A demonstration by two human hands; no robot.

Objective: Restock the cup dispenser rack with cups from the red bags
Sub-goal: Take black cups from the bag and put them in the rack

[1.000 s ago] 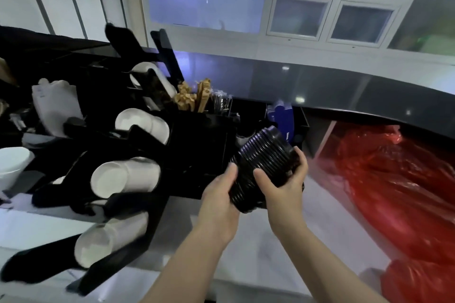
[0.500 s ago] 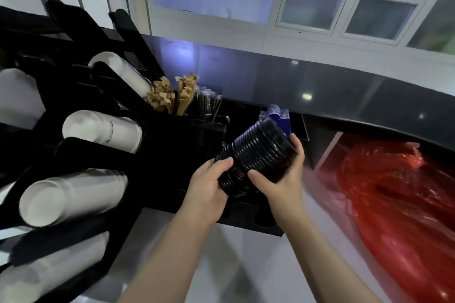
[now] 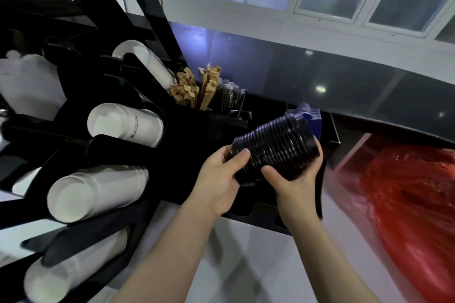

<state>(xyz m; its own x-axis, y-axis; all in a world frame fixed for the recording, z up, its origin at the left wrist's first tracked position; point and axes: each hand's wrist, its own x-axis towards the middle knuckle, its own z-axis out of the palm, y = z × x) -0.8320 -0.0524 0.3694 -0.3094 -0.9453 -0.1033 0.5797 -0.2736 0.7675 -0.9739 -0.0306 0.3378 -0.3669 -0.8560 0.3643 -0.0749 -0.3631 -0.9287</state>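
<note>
Both hands hold a stack of black ribbed lids (image 3: 278, 145), tilted up to the right, in front of the black organiser. My left hand (image 3: 221, 179) grips its lower left end. My right hand (image 3: 298, 179) cups it from below and right. The black cup dispenser rack (image 3: 118, 152) fills the left side, with several slanted slots holding stacks of white paper cups (image 3: 98, 189). A red plastic bag (image 3: 406, 194) lies on the counter at the right.
A black organiser (image 3: 246, 120) behind the hands holds brown paper packets (image 3: 197, 88), wrapped black straws (image 3: 231, 96) and blue items (image 3: 309, 115). A dark raised counter ledge (image 3: 344, 86) runs behind it. White countertop (image 3: 246, 253) lies below my forearms.
The view has swung left and down, bringing the rack closer. Both hands kept their grip on the lid stack, which stays in front of the organiser.
</note>
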